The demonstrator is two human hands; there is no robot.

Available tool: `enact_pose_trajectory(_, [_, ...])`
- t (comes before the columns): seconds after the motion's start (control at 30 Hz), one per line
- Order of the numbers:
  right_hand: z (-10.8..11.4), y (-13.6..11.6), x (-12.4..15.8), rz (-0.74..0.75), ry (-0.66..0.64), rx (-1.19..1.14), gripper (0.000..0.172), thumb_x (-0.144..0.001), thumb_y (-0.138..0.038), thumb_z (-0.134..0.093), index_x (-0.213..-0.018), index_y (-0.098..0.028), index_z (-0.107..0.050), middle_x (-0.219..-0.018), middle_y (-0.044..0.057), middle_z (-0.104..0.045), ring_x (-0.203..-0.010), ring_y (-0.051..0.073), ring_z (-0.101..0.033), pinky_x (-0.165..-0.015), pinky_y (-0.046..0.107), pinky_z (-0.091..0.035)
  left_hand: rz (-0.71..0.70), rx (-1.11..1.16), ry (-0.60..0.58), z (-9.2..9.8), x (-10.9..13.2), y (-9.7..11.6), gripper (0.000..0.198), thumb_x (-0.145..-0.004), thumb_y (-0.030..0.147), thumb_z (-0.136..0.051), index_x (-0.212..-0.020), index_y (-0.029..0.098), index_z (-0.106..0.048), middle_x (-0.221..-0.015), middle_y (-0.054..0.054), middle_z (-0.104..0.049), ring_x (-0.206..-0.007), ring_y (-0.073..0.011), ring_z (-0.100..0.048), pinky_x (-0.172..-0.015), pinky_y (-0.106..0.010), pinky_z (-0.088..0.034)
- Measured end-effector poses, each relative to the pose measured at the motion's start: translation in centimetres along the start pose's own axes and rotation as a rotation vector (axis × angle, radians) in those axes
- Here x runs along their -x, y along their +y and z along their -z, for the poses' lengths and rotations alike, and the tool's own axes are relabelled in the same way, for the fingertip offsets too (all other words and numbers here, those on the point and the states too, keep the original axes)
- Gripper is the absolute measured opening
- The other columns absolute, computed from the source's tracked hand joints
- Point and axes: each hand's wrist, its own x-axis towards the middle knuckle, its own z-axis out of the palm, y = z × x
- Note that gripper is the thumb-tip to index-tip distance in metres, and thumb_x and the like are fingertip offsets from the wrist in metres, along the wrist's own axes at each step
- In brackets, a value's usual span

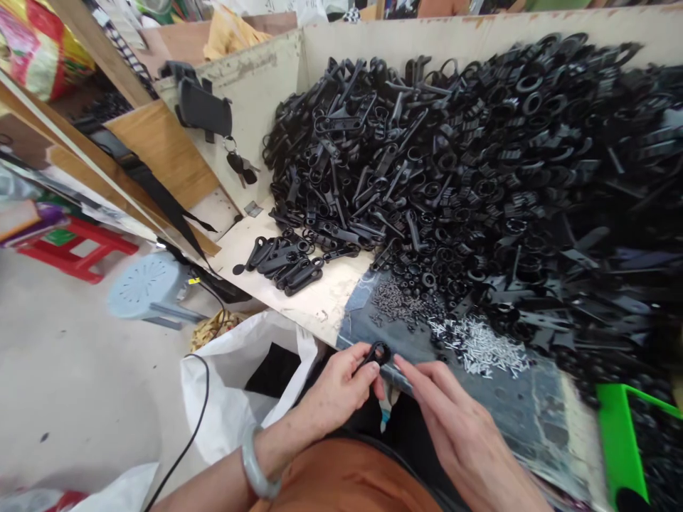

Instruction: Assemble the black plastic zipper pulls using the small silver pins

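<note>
Parts heap [416, 163] behind pins [488, 347] — sack [216, 405] left, bin [616, 427] right.

The held ring-ended part [371, 353] is black, like the far heap of parts [427, 156]. The pins [488, 347] are silver, the right bin [619, 434] green, the near-left sack [221, 409] white, the left stool [145, 283] pale blue, radially patterned.

Black part [372, 353] partly hidden by left hand [339, 382], green bin [619, 434] cropped
</note>
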Motion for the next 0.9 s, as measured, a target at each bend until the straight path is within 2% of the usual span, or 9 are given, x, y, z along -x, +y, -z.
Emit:
enact_pose_trajectory(0.1, [-1.0, 0.5, 0.5, 0.005, -0.023, 0.030, 0.045, -0.103, -0.010, -0.038, -0.140, -0.023, -0.059, -0.095, 0.006, -0.069, -0.080, 0.014, -0.073, -0.070, 0.019, -0.059, 0.006, 0.016, 0.014, -0.2, -0.3, -0.3, 0.033, -0.097, 0.046, -0.054, -0.107, 0.015, -0.057, -0.067, 0.002, -0.060, -0.046, -0.0072, -0.037, -0.045, -0.022, -0.026])
enact_pose_trajectory(0.2, [-1.7, 0.7, 0.7, -0.031, -0.028, 0.058, 0.042, -0.103, -0.011, -0.042, -0.138, -0.024, -0.063, -0.095, 0.006, -0.070, -0.081, 0.014, -0.073, -0.072, 0.020, -0.060, 0.010, 0.034, 0.019, -0.2, -0.6, -0.9, 0.032, -0.097, 0.045, -0.054, -0.109, 0.016, -0.057, -0.066, 0.003, -0.060, -0.046, -0.0072, -0.037, -0.045, -0.022, -0.026])
enact_pose_trajectory(0.4, [-2.0, 0.4, 0.3, -0.037, 0.014, 0.098, 0.040, -0.104, -0.014, -0.039, -0.128, -0.022, -0.069, -0.087, 0.005, -0.068, -0.075, 0.015, -0.072, -0.065, 0.020, -0.058, 0.010, 0.043, 0.025, -0.2, -1.0, -1.4, 0.030, -0.096, 0.046, -0.056, -0.104, 0.017, -0.058, -0.065, 0.004, -0.059, -0.047, -0.0079, -0.038, -0.047, -0.022, -0.028])
enact_pose_trajectory(0.57, [-2.0, 0.4, 0.2, -0.057, 0.011, 0.063, 0.040, -0.103, -0.013, -0.039, -0.129, -0.021, -0.069, -0.087, 0.005, -0.068, -0.070, 0.013, -0.072, -0.061, 0.018, -0.057, 0.015, 0.025, 0.061, -0.4, -1.0, -1.6, 0.028, -0.097, 0.044, -0.056, -0.104, 0.017, -0.059, -0.063, 0.005, -0.056, -0.050, -0.0088, -0.037, -0.051, -0.023, -0.028])
enact_pose_trajectory(0.77, [-2.1, 0.4, 0.0, -0.095, 0.007, -0.083, 0.039, -0.104, -0.013, -0.041, -0.131, -0.019, -0.068, -0.088, 0.005, -0.067, -0.072, 0.011, -0.071, -0.066, 0.017, -0.057, 0.008, -0.026, 0.081, -0.3, -1.0, -1.9, 0.023, -0.099, 0.038, -0.053, -0.107, 0.018, -0.061, -0.064, 0.005, -0.055, -0.053, -0.0100, -0.039, -0.056, -0.024, -0.031])
enact_pose_trajectory(0.9, [-1.9, 0.5, -0.1, -0.082, -0.023, -0.048, 0.039, -0.104, -0.013, -0.040, -0.132, -0.020, -0.067, -0.088, 0.005, -0.067, -0.071, 0.012, -0.071, -0.066, 0.017, -0.057, 0.000, -0.069, 0.070, -0.2, -0.9, -1.7, 0.022, -0.101, 0.034, -0.050, -0.110, 0.018, -0.060, -0.066, 0.005, -0.055, -0.056, -0.0113, -0.043, -0.060, -0.024, -0.033])
